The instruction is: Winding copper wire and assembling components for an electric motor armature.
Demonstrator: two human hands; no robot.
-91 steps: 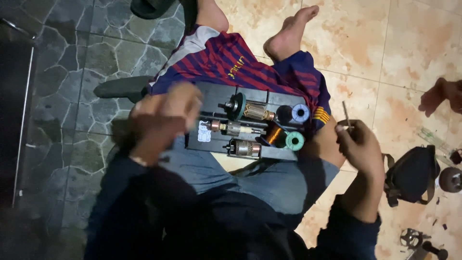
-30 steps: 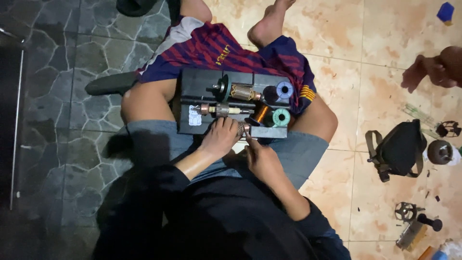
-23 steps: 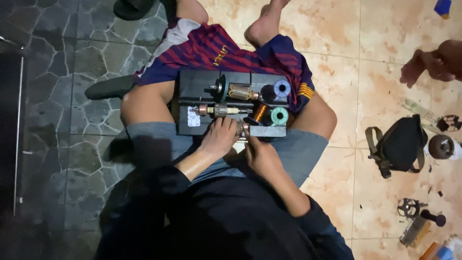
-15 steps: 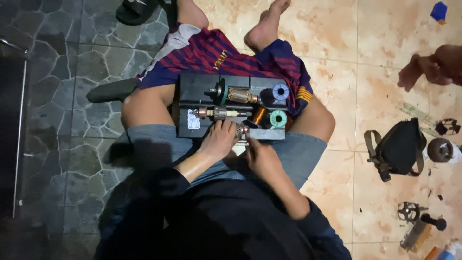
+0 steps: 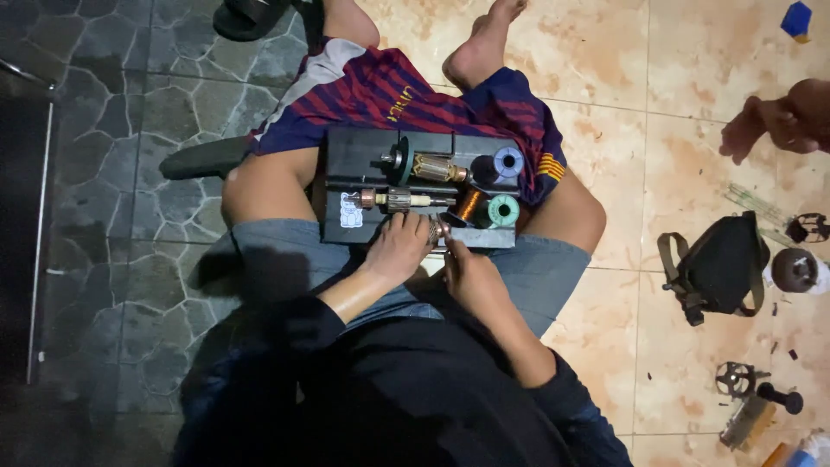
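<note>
Gripping a motor armature (image 5: pixel 435 230) at the near edge of the black tray (image 5: pixel 346 164), my left hand (image 5: pixel 396 251) and right hand (image 5: pixel 467 275) pinch it; a slip could knock the green spool (image 5: pixel 503 210) beyond it.

Motor armature (image 5: pixel 435 230): a short cylindrical rotor with a pale, ribbed metallic core and a copper-coloured end, lying on its side at the near edge of a black tray (image 5: pixel 346 164). It sits between the two hands, under the fingertips of the left hand (image 5: pixel 396 251) and just ahead of the fingertips of the right hand (image 5: pixel 467 275); both hands touch it and cover much of it. Its shaft runs roughly left to right. Finer detail of the windings cannot be made out.
</note>
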